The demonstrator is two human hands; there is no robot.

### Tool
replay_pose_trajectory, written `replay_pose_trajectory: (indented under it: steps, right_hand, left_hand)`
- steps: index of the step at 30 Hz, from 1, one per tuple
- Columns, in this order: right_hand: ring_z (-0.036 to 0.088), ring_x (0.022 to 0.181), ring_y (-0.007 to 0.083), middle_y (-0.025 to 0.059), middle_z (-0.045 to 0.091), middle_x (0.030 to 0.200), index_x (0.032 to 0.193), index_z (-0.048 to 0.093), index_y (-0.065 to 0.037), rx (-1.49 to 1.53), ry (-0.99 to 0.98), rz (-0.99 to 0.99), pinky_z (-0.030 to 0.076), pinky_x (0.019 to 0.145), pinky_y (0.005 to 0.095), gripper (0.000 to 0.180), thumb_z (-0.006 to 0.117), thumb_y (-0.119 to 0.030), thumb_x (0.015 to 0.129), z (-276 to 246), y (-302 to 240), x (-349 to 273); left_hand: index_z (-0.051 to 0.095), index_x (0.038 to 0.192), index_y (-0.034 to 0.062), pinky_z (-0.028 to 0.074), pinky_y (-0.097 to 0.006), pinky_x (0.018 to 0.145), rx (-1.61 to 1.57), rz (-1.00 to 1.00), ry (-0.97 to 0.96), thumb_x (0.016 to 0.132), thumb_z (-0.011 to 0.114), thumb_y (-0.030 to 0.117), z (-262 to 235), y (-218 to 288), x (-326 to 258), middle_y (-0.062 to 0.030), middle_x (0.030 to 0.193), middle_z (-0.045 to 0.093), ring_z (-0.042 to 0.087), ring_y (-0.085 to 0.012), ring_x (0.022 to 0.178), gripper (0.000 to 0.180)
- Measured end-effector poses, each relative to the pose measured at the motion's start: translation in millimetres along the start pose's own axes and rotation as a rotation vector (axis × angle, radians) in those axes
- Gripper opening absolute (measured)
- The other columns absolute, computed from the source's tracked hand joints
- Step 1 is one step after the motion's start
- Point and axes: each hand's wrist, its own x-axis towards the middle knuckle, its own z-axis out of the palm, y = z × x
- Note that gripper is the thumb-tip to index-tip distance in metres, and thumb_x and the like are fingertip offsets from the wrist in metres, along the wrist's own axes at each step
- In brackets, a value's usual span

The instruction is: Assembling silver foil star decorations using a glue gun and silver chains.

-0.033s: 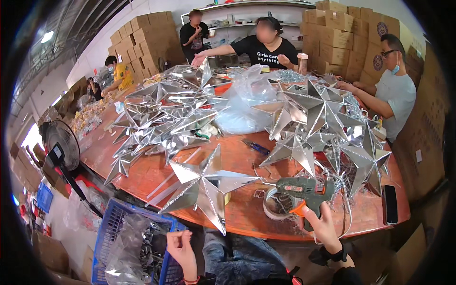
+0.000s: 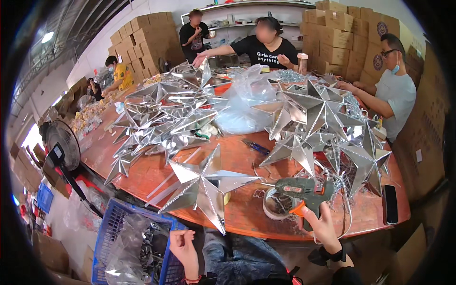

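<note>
My right hand [image 2: 321,223] grips the handle of a dark green hot glue gun [image 2: 304,189] with an orange trigger. Its nozzle points left, close to the right arm of a shiny silver star [image 2: 203,183] lying at the table's near edge. A round tub [image 2: 272,209] with strands inside stands below the gun's nozzle. My left hand [image 2: 183,249] hovers off the table, over the right side of a blue basket, below the star. Its fingers are curled together; whatever they hold, if anything, cannot be made out.
Silver stars pile up at left [image 2: 166,107] and right [image 2: 320,109], a clear plastic bag [image 2: 247,107] between them. Pliers [image 2: 256,146] and a phone [image 2: 390,204] lie on the table [image 2: 247,216]. The blue basket [image 2: 107,237] holds plastic and silver pieces; a fan [image 2: 61,145] stands left. Co-workers surround the table.
My left hand has shifted slightly right and its fingers have turned a little. The glue gun, my right hand and the near star look almost the same.
</note>
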Motion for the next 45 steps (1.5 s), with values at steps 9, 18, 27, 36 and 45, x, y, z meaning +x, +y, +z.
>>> replay_pose_trajectory:
  steps: [9, 18, 27, 36, 45]
  right_hand:
    - [0.054, 0.06, 0.0134, 0.0077, 0.057, 0.075, 0.101, 0.048, -0.001, 0.288, 0.08, 0.117, 0.042, 0.054, 0.0244, 0.023, 0.057, -0.016, 0.086, -0.6, 17.5, 6.0]
    - [0.055, 0.064, 0.0125, 0.0065, 0.058, 0.078, 0.1, 0.049, 0.0, 0.087, 0.01, 0.12, 0.042, 0.057, 0.024, 0.023, 0.059, -0.016, 0.086, -3.5, 31.0, 10.9]
    - [0.055, 0.064, 0.0134, 0.0076, 0.057, 0.078, 0.101, 0.047, -0.001, 0.081, -0.034, 0.154, 0.043, 0.059, 0.0256, 0.026, 0.06, -0.017, 0.086, -5.4, 31.6, 7.7]
    - [0.055, 0.064, 0.0142, 0.0082, 0.057, 0.078, 0.101, 0.046, 0.0, 0.197, -0.049, 0.108, 0.044, 0.058, 0.0263, 0.026, 0.059, -0.017, 0.087, -5.3, 34.8, 7.0]
    - [0.054, 0.068, 0.0102, 0.0042, 0.059, 0.072, 0.084, 0.054, 0.001, 0.129, -0.043, 0.123, 0.042, 0.063, 0.0254, 0.022, 0.061, -0.02, 0.086, -3.8, 26.2, 7.0]
  left_hand:
    - [0.055, 0.087, -0.0021, 0.042, -0.021, 0.07, -0.001, 0.047, 0.059, 0.084, 0.054, -0.004, 31.8, 0.2, -6.2, -0.006, 0.085, 0.055, 0.051, -0.0106, 0.076, 0.004]
    - [0.048, 0.085, 0.0005, 0.039, -0.022, 0.069, -0.029, -0.001, 0.036, 0.086, 0.056, 0.004, 31.3, -6.9, 2.4, -0.0038, 0.082, 0.05, 0.048, -0.0098, 0.073, 0.009]
    - [0.046, 0.083, 0.0014, 0.039, -0.022, 0.06, -0.04, -0.017, -0.01, 0.09, 0.051, 0.007, 22.0, -8.9, -0.7, -0.0042, 0.069, 0.05, 0.048, -0.0093, 0.062, 0.01]
    - [0.038, 0.09, 0.0028, 0.039, -0.023, 0.063, -0.128, -0.047, -0.037, 0.094, 0.042, 0.011, 22.3, -9.1, -7.3, -0.0083, 0.066, 0.051, 0.048, -0.0121, 0.059, 0.01]
    - [0.035, 0.088, 0.0044, 0.041, -0.026, 0.07, -0.202, 0.025, 0.151, 0.095, 0.037, 0.012, 39.6, -10.3, -14.2, -0.0094, 0.078, 0.05, 0.047, -0.0152, 0.069, 0.01]
